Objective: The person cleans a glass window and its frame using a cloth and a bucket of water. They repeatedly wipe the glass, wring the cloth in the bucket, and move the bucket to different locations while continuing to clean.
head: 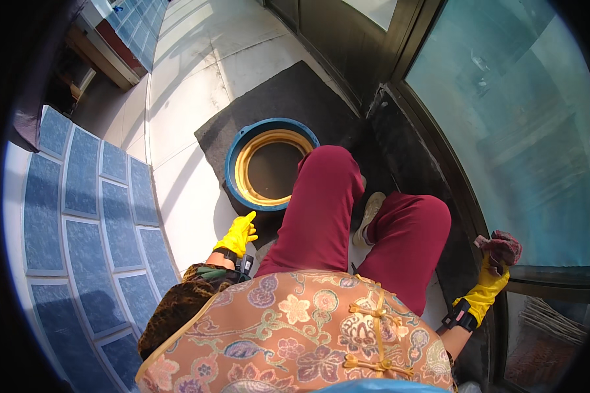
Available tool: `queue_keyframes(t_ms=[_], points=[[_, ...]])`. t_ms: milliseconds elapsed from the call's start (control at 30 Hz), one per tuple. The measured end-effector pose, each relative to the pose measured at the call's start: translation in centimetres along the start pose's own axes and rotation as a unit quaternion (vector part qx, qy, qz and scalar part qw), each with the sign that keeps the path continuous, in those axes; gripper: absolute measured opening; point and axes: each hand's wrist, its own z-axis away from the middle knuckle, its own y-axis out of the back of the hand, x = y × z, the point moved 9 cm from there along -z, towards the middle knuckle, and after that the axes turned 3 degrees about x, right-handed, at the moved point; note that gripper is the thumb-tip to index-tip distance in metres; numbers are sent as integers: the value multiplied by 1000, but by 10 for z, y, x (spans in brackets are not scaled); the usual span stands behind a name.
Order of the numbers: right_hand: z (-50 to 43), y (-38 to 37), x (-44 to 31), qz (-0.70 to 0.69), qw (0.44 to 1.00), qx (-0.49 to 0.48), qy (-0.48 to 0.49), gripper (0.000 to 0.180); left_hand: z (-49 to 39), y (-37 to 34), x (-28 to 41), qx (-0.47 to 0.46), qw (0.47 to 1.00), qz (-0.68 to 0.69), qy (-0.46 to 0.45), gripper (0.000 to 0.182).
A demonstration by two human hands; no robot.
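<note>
My right hand (494,277), in a yellow rubber glove, grips a crumpled dark red cloth (505,247) at the lower right. The cloth is up against or just before the glass pane (516,127) of a metal-framed door or window; whether it touches cannot be told. My left hand (237,235), gloved in yellow too, hangs free with its fingers partly apart. Just beyond it stands a round basin (232,169) with a blue rim and yellow-orange inner rings, holding murky water. My knee, in dark red trousers, hides part of the basin's right side.
Beneath the basin lies a dark mat (290,91) on pale floor tiles (182,103). A blue tiled wall (88,216) rises on the left. The metal door frame (452,162) and a dark ledge (403,142) border the right. Thin sticks (553,319) show behind the lower pane.
</note>
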Motion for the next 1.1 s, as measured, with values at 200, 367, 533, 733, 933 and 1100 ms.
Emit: queue_keyframes(t_ms=[200, 367, 533, 733, 933, 1100], points=[[-67, -179, -68, -108, 986, -121, -44, 33, -54, -33, -9, -68, 981, 182, 17, 75], [-76, -353, -108, -210, 931, -299, 9, 31, -111, -25, -29, 36, 978, 202, 43, 54], [-92, -538, -89, -51, 912, -408, 8, 27, -93, -8, -9, 125, 988, 90, -22, 35], [-33, -768, 60, -127, 699, -512, -483, 34, -60, -24, 36, 89, 944, -295, -120, 34], [8, -850, 93, -208, 614, -679, -345, 35, -46, -25, 38, 141, 948, -249, -139, 31], [39, -848, 52, -199, 640, -661, -336, 47, -45, -18, 24, 235, 969, -68, -35, 24]])
